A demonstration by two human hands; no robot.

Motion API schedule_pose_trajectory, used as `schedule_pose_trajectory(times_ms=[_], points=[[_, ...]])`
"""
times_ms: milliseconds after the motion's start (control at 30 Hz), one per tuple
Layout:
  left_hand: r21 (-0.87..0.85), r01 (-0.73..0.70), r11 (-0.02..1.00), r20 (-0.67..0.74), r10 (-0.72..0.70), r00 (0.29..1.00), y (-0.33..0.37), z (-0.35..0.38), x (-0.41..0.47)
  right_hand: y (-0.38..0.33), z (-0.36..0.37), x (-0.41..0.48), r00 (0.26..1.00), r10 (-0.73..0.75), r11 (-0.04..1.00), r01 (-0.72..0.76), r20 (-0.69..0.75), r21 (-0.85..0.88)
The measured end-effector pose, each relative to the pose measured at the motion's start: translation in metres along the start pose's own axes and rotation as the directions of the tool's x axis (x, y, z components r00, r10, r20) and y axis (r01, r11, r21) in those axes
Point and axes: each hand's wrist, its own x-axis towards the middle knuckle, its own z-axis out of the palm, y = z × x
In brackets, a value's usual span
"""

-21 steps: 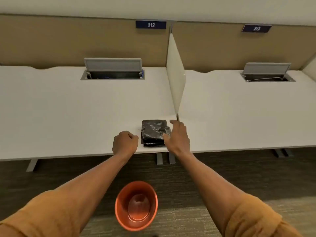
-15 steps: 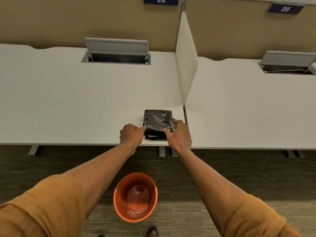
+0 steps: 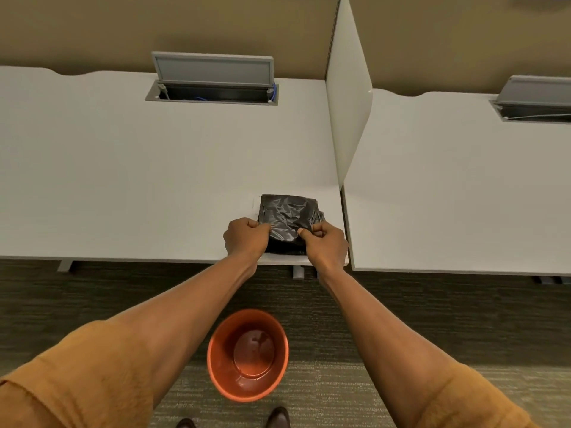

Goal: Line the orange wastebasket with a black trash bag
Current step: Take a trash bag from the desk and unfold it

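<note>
A folded stack of black trash bags (image 3: 289, 213) lies near the front edge of the white desk (image 3: 129, 180), just left of the divider. My left hand (image 3: 245, 237) pinches the top bag at its near left corner. My right hand (image 3: 326, 245) pinches the same bag at its near right side. The top layer is crumpled between my fingers. The orange wastebasket (image 3: 247, 353) stands upright and empty on the carpet below, between my forearms.
A white divider panel (image 3: 347, 118) rises right of the stack, separating a second desk (image 3: 457, 186). Open cable hatches (image 3: 213, 78) sit at the back of both desks. My shoe tips (image 3: 278, 417) show beside the basket on the carpet.
Both hands have closed in on the stack from its sides and pinched the top bag. The camera has tilted down and moved closer to the desk.
</note>
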Motion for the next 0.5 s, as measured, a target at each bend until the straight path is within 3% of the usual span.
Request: schedule_pose_trajectory(times_ms=[100, 200, 367, 500], points=[[-0.171, 0.053, 0.984, -0.001, -0.054, 0.999, 0.001, -0.012, -0.012, -0.001, -0.005, -0.017, 0.999, -0.035, 0.985, 0.034, 0.007, 0.168], [-0.349, 0.12, 0.929, 0.048, -0.111, 0.993, 0.003, -0.026, -0.025, -0.004, -0.014, -0.039, 0.996, -0.081, 0.973, 0.071, 0.035, 0.221], [-0.627, 0.252, 0.737, 0.15, -0.204, 0.967, -0.013, -0.058, -0.044, -0.007, -0.021, -0.088, 0.955, -0.26, 0.941, 0.218, 0.143, 0.258], [-0.632, 0.391, 0.669, 0.27, -0.284, 0.92, -0.04, -0.097, -0.05, 0.003, -0.011, -0.135, 0.882, -0.416, 0.906, 0.383, 0.219, 0.179]])
